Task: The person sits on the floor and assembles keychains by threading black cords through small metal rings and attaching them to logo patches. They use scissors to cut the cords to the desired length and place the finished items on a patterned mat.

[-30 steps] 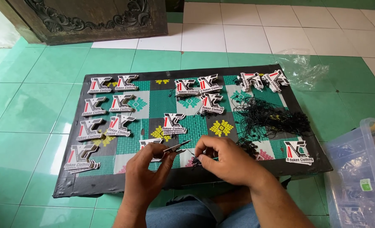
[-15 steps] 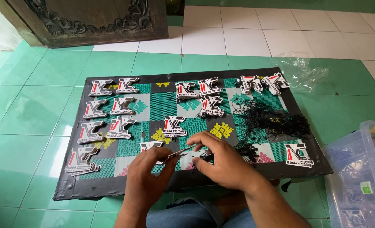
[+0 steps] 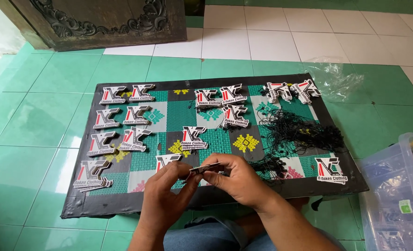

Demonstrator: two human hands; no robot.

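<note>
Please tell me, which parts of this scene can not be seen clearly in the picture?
- Head view: the small tag held between left hand and right hand is seen edge-on, and fingers cover most of it.
- The pile of black strings is too tangled to count.
- The clear plastic box is cut off by the right edge; its contents are blurred.
- The carved wooden panel is cut off by the top edge.

Soft, even daylight is being spread over the whole scene, and only faint shadows are being cast under the hands. Pale glare is being reflected off the green floor tiles (image 3: 39, 116) at left. Details are being rendered sharply, with slight bending seen at the edges
</note>
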